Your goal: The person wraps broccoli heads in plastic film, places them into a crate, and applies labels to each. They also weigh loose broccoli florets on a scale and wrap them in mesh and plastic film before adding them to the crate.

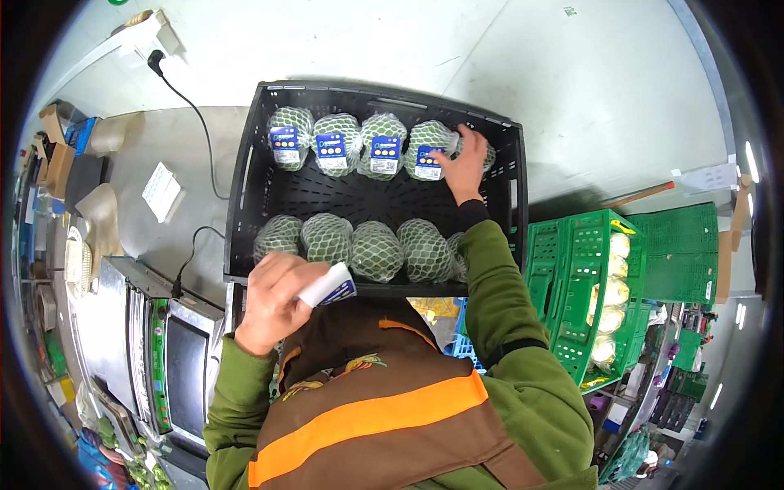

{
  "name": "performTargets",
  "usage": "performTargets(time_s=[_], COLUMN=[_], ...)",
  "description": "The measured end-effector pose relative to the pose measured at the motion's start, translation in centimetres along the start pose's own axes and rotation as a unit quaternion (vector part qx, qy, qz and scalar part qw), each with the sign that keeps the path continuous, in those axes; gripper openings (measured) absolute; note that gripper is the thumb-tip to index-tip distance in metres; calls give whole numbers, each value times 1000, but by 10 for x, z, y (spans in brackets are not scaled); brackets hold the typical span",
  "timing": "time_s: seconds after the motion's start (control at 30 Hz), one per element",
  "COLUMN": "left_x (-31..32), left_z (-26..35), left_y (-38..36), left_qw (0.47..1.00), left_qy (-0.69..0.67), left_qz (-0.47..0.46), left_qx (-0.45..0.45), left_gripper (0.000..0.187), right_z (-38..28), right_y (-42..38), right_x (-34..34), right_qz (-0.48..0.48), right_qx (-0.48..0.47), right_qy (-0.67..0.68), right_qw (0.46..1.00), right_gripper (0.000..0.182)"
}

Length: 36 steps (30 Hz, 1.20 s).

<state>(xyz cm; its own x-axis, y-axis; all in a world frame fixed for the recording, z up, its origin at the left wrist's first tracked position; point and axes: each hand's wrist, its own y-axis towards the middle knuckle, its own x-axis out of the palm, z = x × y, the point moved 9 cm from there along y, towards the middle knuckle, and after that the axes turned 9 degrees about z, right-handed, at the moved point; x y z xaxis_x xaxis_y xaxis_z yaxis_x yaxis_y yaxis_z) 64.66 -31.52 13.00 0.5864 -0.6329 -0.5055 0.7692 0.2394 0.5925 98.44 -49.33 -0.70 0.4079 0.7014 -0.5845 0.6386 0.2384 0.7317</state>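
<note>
A black crate (327, 197) holds two rows of green produce in white foam nets. In the back row, several pieces carry blue and white labels, such as the leftmost netted piece (291, 122). My right hand (465, 167) reaches over the right end of that row, fingers apart, touching the label (429, 162) and the net at the piece's right side. The front-row pieces, like the middle one (377, 251), show no labels. Near the crate's front left edge, my left hand (273, 298) pinches a roll of blue and white labels (328, 286).
Green crates (559, 286) with wrapped pale produce stand at the right. A machine with a dark panel (186, 371) is at the lower left. A black cable (200, 122) hangs from a socket, and a white paper (162, 192) lies left of the crate.
</note>
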Motion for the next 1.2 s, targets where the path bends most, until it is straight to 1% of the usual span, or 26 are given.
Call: performTargets(time_s=[0.07, 0.1, 0.13, 0.17, 0.2, 0.23, 0.27, 0.33, 0.37, 0.43, 0.47, 0.53, 0.57, 0.6, 0.67, 0.73, 0.77, 0.8, 0.83, 0.9, 0.93, 1.0, 1.07, 1.13, 1.17, 1.2], left_x=[3, 0, 3, 13, 25, 30, 33, 39, 41, 47, 46, 53, 53, 47, 33, 17, 13, 13, 15, 21, 22, 25, 28, 23, 25, 22], left_z=[7, 4, -11, -36, -55, -53, -52, -54, -55, -60, -60, -66, -70, -72, -78, -54, -44, -44, -51, -56, -57, -54, -48, -29, -47, -47], left_y=[7, 13, 10, -4, -19, -16, -11, -13, -13, -20, -23, -29, -33, -35, -38, -26, -20, -21, -25, -28, -30, -32, -26, -13, -31, -32], left_qw=[999, 1000, 995, 959, 889, 872, 853, 859, 860, 849, 848, 872, 894, 912, 968, 983, 985, 985, 982, 972, 972, 973, 976, 988, 978, 978], left_qy=[39, 2, -52, -173, -287, -331, -377, -382, -368, -355, -360, -276, -216, -152, 0, 85, 92, 90, 51, -36, -37, -91, -76, -71, -94, -90], left_qz=[-13, 25, 49, 68, 88, 92, 96, 90, 99, 101, 97, 62, 63, 85, 53, 81, 79, 81, 75, 65, 66, 63, 50, 59, 42, 42], left_qx=[23, -6, -71, -214, -347, -349, -347, -327, -340, -378, -376, -399, -387, -372, -245, -142, -126, -124, -166, -222, -223, -201, -197, -126, -181, -185], left_gripper=[21, 20, 19, 19, 19, 20, 21, 25, 24, 19, 19, 16, 12, 14, 17, 16, 15, 15, 15, 18, 18, 19, 19, 16, 17, 17], right_z=[9, -20, -44, -106, -163, -196, -217, -230, -231, -221, -220, -206, -189, -171, -94, -18, 11, 37, 60, 93, 102, 117, 119, 109, 104, 87], right_y=[2, 6, -4, -8, -19, -30, -31, -33, -35, -34, -37, -33, -40, -38, -33, -27, -24, -21, -21, -28, -32, -28, -27, -23, -21, -13], right_x=[-7, -18, -6, -25, -47, -68, -85, -96, -97, -96, -95, -101, -96, -98, -85, -69, -64, -58, -49, -25, -15, -11, -7, -14, -22, -36], right_qz=[6, -30, -129, -262, -350, -414, -421, -405, -404, -366, -364, -298, -289, -282, -225, -135, -149, -163, -163, -238, -239, -167, -141, -131, -122, -133], right_qx=[156, 168, 255, 243, 224, 190, 101, 23, 24, 65, 66, 56, 98, 99, 314, 432, 431, 427, 425, 335, 334, 231, 201, 132, 159, 149], right_qy=[105, 196, 354, 474, 636, 628, 577, 505, 503, 505, 500, 495, 504, 491, 440, 474, 437, 400, 400, 258, 257, 123, 106, -21, -18, -92], right_qw=[982, 966, 891, 805, 651, 631, 693, 762, 764, 779, 783, 814, 808, 818, 811, 755, 775, 794, 796, 874, 875, 951, 964, 982, 980, 975], right_gripper=[59, 54, 47, 41, 42, 48, 50, 45, 45, 31, 31, 21, 14, 14, 14, 17, 21, 24, 24, 25, 25, 34, 37, 43, 55, 64])
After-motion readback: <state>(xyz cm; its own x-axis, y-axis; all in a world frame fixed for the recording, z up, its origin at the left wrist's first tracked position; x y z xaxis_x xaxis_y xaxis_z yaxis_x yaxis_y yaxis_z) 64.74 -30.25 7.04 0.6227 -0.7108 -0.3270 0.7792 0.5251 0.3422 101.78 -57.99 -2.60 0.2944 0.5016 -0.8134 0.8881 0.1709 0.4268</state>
